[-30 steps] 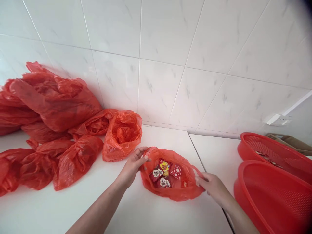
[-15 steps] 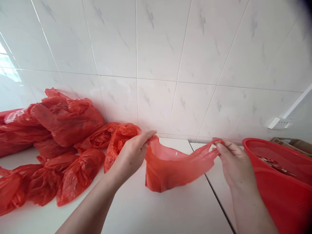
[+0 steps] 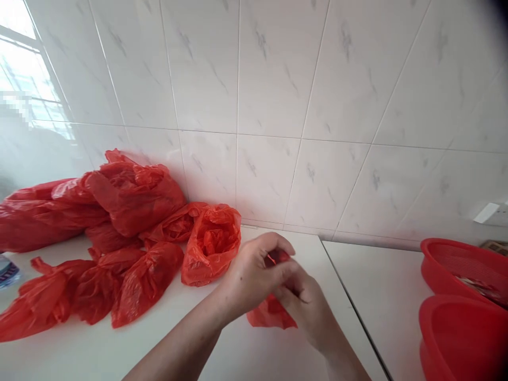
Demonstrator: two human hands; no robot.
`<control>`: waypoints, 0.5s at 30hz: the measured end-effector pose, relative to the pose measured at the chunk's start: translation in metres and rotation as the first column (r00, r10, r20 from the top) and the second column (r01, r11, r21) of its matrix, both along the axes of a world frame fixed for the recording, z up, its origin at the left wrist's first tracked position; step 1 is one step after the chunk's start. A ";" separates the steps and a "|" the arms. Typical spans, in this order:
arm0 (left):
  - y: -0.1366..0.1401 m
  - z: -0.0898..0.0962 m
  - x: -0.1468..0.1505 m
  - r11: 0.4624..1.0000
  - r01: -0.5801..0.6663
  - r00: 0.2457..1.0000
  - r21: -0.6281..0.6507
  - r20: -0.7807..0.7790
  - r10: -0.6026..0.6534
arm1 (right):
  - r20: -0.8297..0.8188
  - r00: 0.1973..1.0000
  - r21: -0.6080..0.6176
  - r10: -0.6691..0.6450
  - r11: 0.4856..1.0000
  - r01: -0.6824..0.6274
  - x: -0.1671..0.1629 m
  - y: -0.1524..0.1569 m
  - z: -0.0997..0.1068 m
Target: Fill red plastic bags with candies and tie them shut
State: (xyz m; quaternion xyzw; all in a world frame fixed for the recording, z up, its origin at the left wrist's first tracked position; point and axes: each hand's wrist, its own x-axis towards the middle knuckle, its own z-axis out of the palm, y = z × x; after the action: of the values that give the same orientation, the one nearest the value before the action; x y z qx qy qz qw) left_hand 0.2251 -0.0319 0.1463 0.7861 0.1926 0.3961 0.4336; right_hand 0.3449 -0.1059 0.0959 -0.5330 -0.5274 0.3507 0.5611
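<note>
Fingers of the left hand (image 3: 251,275) and right hand (image 3: 311,307), apart a moment before, have now come together, grasping the gathered top of a red bag (image 3: 270,314) over the white surface (image 3: 246,352), so its mouth seems nearly closed.

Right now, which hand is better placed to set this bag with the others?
Likely the left hand: it is closer to the other red bags, while the right hand is farther away. Both are at the top of the small bag.
</note>
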 end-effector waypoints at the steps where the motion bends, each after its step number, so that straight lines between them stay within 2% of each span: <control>1: -0.001 -0.003 0.000 0.999 0.005 1.000 0.048 -0.012 -0.005 | 0.033 0.999 -0.015 0.018 1.000 -0.017 -0.001 0.002 -0.002; 3: 0.000 -0.011 -0.003 0.977 -0.088 0.996 0.196 0.028 0.084 | 0.025 0.998 -0.041 -0.053 0.998 0.054 0.000 0.006 -0.006; 5: 0.003 -0.024 -0.005 0.929 -0.172 0.984 0.328 0.092 0.150 | -0.036 0.988 -0.063 -0.152 0.987 0.150 0.003 0.009 -0.007; 7: 0.006 -0.038 -0.005 0.899 -0.113 0.994 0.422 0.046 0.103 | -0.090 0.980 -0.069 -0.176 0.983 0.170 0.006 0.009 -0.004; 10: 0.010 -0.059 -0.002 0.857 0.006 0.995 0.515 -0.087 0.046 | -0.143 0.983 -0.049 -0.113 0.993 0.107 0.010 0.007 0.001; 12: 0.012 -0.069 0.001 0.862 -0.027 0.995 0.506 -0.065 0.070 | -0.118 0.990 -0.048 -0.076 0.996 0.071 0.017 0.005 0.002; 15: 0.015 -0.076 0.003 0.928 -0.154 0.988 0.339 0.027 0.154 | -0.005 0.996 -0.051 0.088 0.995 -0.088 0.033 0.003 -0.001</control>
State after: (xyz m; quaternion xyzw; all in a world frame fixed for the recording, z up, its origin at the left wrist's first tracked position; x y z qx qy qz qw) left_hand 0.2285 -0.0170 0.0706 0.8315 0.1824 0.4562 0.2591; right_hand 0.3777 -0.1029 0.0949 -0.5228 -0.5406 0.3891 0.5320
